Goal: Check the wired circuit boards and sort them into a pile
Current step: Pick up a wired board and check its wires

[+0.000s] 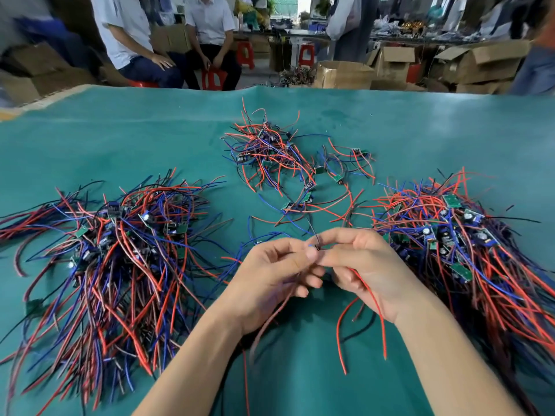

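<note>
A green mat [90, 145], smooth and slightly wrinkled at its far edge, covers the table. On its left lies a big heap of circuit boards [120, 244], small green rectangles buried in thin, flexible red, blue and black wires that fan out toward the near edge.

At the centre, the left hand [270, 274] and the right hand [366, 265] meet above the mat, fingers curled. Both pinch one wired board [315, 247] between thumb and fingertips; the board itself is almost wholly hidden by the fingers, so its face cannot be made out. A thin black wire rises from the pinch, and a red wire [372, 298] runs across the right palm and hangs down past the wrist.

Beyond the hands sits a smaller, looser tangle of boards [270, 148], with a few single boards strewn just to its right.

On the right lies another dense heap [459, 235], its boards showing round capacitors and green faces among the wires.

Past the table's far edge stand open cardboard boxes [342, 75]; one holds a mass of similar wiring. Red stools [244, 54] and seated people [168, 40] are behind on the left.
</note>
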### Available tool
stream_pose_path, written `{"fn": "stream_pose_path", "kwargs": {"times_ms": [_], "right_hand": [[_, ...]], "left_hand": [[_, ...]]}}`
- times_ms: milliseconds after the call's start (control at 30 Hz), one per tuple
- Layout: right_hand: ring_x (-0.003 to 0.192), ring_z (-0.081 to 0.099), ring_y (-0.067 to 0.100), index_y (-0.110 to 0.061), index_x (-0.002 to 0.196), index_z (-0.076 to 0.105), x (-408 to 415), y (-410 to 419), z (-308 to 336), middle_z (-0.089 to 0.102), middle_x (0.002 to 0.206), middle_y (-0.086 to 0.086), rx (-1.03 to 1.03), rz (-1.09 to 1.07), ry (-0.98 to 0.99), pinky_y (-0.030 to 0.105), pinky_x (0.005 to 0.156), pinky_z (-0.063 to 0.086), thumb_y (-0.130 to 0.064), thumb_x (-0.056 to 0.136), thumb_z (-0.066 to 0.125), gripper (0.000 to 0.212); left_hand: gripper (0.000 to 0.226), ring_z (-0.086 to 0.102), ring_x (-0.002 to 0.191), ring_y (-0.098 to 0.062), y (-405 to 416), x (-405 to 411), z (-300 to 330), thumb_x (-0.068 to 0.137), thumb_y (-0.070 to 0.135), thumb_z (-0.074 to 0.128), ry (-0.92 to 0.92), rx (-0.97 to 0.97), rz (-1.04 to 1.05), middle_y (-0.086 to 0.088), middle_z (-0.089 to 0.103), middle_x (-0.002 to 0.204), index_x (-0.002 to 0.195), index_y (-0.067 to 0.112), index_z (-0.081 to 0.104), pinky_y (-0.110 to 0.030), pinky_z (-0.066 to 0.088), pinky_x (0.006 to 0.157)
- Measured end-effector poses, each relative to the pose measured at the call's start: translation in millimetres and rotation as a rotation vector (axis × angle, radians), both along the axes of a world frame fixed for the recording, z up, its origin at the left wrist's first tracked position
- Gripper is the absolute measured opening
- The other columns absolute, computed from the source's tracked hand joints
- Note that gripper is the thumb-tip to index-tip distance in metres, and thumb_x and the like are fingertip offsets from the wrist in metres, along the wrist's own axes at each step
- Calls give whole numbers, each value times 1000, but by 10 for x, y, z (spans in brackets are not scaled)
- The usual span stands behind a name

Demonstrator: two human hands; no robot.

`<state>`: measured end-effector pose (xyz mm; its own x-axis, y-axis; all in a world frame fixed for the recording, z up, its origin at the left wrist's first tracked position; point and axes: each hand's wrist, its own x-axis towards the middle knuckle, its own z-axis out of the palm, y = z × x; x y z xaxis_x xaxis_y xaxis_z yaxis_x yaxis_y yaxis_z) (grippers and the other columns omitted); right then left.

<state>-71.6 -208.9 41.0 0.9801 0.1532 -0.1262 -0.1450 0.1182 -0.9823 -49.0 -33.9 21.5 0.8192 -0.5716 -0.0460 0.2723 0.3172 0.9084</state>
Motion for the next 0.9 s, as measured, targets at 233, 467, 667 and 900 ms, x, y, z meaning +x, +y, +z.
{"fn": "stream_pose_path", "kwargs": {"times_ms": [233,467,667,900], "right_hand": [[52,60,17,-5,99,80,36,-57,45,69,69,16,292,-33,100,22,47,44,-15,80,64,27],[55,49,15,-6,111,77,10,-17,-23,59,69,7,90,6,-62,21,52,42,-5,75,77,36],[61,54,16,-8,93,80,29,71,-54,67,73,6,214,-64,-36,19,50,42,-15,69,81,24],[63,62,24,-8,79,73,22,145,-61,67,73,15,91,-239,-97,23,58,50,-14,78,78,7]], "left_hand": [[15,38,44,-6,8,27,8,85,20,66,2,-9,36,-7,61,70,79,6,62,-13,24,34],[24,32,38,-2,21,16,37,89,26,61,58,-29,-8,0,52,58,68,14,65,-12,19,31],[25,29,37,-3,18,23,4,88,24,72,42,-2,-48,-1,48,58,73,9,59,-12,20,32],[29,24,34,-7,-24,26,-21,83,36,73,-12,95,11,-3,42,52,71,14,58,-11,15,35]]}}
